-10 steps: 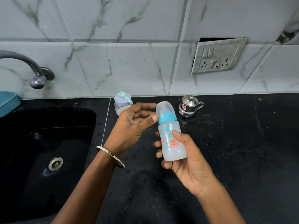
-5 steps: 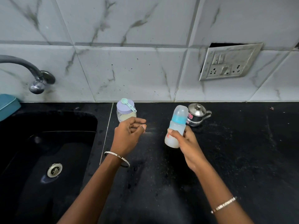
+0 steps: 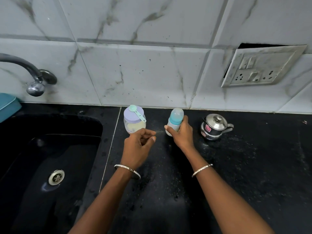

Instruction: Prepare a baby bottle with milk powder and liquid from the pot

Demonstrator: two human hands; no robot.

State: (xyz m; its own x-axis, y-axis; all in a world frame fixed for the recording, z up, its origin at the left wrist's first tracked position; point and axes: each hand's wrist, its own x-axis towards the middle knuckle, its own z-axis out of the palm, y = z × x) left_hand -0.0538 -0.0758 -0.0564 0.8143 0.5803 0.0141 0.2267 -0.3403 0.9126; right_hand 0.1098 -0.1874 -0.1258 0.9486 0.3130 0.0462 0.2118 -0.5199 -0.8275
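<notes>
At the far left a blue box (image 3: 7, 105) peeks in by the wall. A grey tap (image 3: 32, 76) sticks out of the tiled wall above a black sink (image 3: 20, 149) with a round metal drain (image 3: 56, 177).

Next comes the black counter (image 3: 253, 166). A small jar of milk powder (image 3: 134, 121) stands near the wall. It has a purple lid, and a little green scoop (image 3: 137, 112) lies on top of the lid.

The left hand (image 3: 137, 147) is just in front of the jar, not touching it. Its fingers are curled loosely and hold nothing. A silver bangle (image 3: 127, 170) sits on that wrist.

To the right, the right hand (image 3: 181, 134) is wrapped around the baby bottle (image 3: 175, 118). The bottle stands up straight on the counter, with its blue ring and clear cap on. The two hands are apart. Another bangle (image 3: 201, 170) is on the right wrist.

Further right, a small shiny steel pot (image 3: 214, 126) with a lid stands near the bottle, not touching it. On the wall above it hangs a dirty switch plate (image 3: 263, 66), tilted.
</notes>
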